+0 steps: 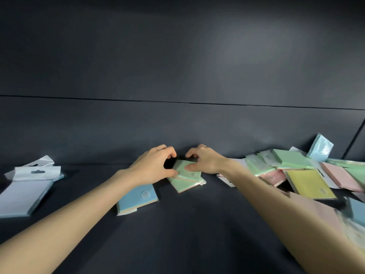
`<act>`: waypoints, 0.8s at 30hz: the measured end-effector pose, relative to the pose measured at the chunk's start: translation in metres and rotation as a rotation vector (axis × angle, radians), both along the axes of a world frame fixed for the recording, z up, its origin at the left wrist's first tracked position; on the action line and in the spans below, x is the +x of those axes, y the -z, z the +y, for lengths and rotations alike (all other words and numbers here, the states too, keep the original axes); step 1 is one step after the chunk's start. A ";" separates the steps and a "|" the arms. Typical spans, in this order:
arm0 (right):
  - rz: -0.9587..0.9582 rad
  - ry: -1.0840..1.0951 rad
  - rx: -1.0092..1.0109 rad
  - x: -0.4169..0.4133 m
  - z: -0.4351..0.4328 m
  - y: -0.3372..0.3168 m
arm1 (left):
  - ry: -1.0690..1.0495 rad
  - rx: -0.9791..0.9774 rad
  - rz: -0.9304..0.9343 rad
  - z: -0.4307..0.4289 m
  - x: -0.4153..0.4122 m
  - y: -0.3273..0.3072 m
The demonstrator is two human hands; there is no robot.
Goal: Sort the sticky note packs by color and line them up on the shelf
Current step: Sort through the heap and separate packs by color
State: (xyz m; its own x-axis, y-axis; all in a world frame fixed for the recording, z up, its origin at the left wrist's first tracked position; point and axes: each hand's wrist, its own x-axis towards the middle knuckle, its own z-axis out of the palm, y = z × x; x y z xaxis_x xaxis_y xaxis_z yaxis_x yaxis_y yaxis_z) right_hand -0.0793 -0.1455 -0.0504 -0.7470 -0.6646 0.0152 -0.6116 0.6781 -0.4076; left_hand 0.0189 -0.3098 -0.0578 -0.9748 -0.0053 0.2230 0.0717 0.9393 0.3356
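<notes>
On the shelf (177, 224), both hands grip green packs (186, 176).

Dim scene. A soft light patch lies on the wall (246, 48), upper right. The seam (177, 102) bows from lens distortion. The green pack (181, 167) is sharp; the right forearm (296, 210) and edge packs (356, 212) are motion-blurred.

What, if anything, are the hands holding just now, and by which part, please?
The top green pack: the left hand pinches its left edge; the right hand holds it with thumb on its face, fingers at the far edge.
</notes>
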 end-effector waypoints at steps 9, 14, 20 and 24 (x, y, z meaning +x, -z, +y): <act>0.182 0.125 0.094 0.003 0.068 -0.010 | 0.099 -0.095 -0.029 0.041 -0.016 -0.014; 0.205 0.238 0.116 -0.010 0.127 -0.019 | 0.191 -0.120 -0.047 0.087 -0.034 -0.020; 0.227 0.253 0.152 -0.023 0.180 -0.017 | 0.172 -0.082 -0.150 0.139 -0.055 -0.017; 0.245 0.174 0.159 -0.029 0.206 -0.014 | 0.080 -0.040 -0.249 0.165 -0.064 -0.009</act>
